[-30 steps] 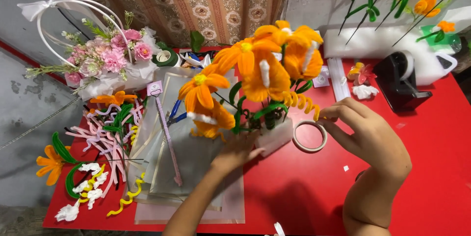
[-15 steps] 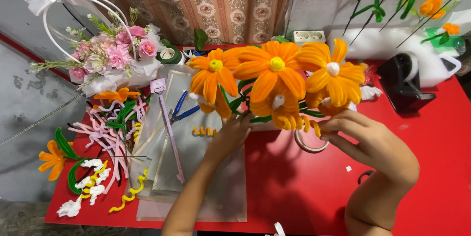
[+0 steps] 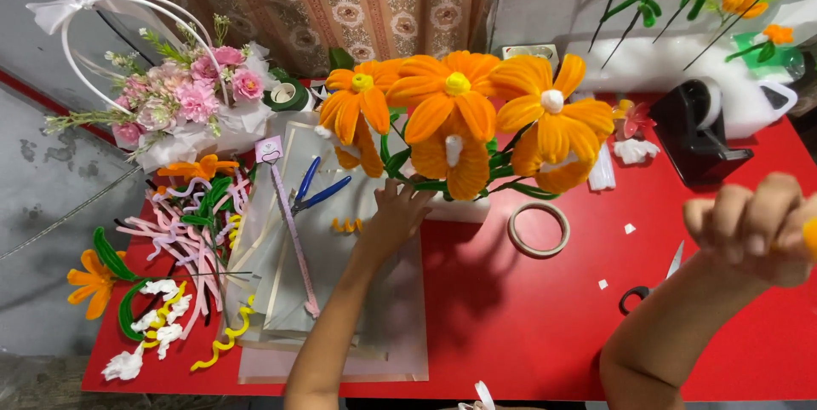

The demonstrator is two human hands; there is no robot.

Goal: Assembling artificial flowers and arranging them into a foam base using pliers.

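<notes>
Left hand point(image 3: 398, 216) is reaching over the clear sheets point(image 3: 319, 231), fingers spread and pressing against the white base point(image 3: 459, 208) of the orange flowers point(image 3: 459, 120). Bouquet is standing upright mid-table, blooms facing the camera, base sitting on the red table point(image 3: 511, 325). Right hand point(image 3: 753, 227) is hanging raised at the right edge, well apart from the bouquet, fingers curled into a fist, pinching something orange point(image 3: 809, 238); mostly cut off, can't tell what it is. Tape ring point(image 3: 538, 229) is lying just right of the base. Scissors point(image 3: 651, 284) are lying partly under the right forearm. Blue pliers point(image 3: 317, 191) are lying on the sheets left of the hand, orange curl point(image 3: 346, 225) near the wrist. Pink flower basket point(image 3: 183, 99) is sitting at the back left, loose stems point(image 3: 179, 231) in front of it. Black tape dispenser point(image 3: 702, 133) is standing at the back right.
</notes>
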